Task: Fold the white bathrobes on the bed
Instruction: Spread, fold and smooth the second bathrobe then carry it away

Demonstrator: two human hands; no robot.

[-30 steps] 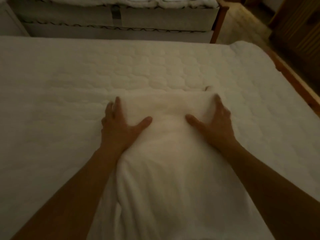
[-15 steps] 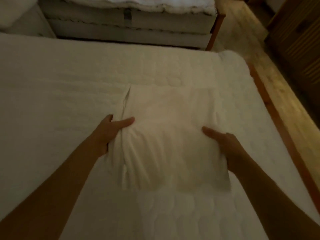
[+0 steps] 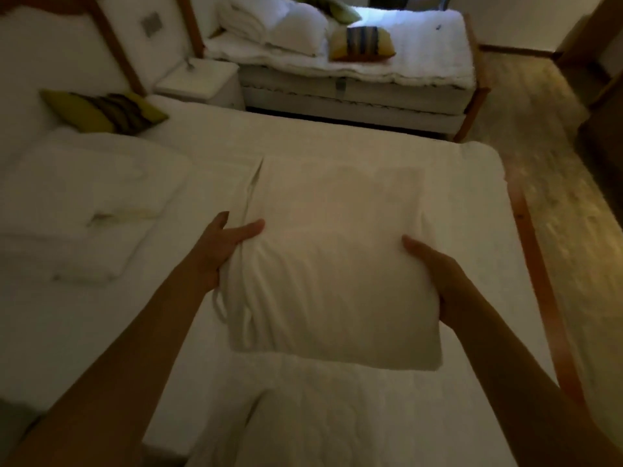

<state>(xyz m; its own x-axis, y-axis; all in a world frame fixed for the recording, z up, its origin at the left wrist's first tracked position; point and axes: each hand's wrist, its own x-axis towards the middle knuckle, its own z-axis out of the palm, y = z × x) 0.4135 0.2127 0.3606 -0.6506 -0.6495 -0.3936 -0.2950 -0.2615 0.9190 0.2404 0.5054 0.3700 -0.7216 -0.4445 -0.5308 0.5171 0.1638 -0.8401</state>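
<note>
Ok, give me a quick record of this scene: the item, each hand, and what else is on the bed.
item: folded bathrobe, white, squared up
left hand: grips its left edge, thumb on top
right hand: grips its right edge, thumb on top
surface: bed
also on bed: white bundle at left; striped cushion beyond it

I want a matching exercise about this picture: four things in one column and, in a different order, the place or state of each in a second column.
Column 1
1. folded white bathrobe
2. left hand
3. right hand
4. nightstand

Column 2
A. grips the bathrobe's right edge
B. stands beyond the near bed, at upper left
C. lies between the two hands
D. grips the bathrobe's left edge

Pairs: 1-C, 2-D, 3-A, 4-B
</note>
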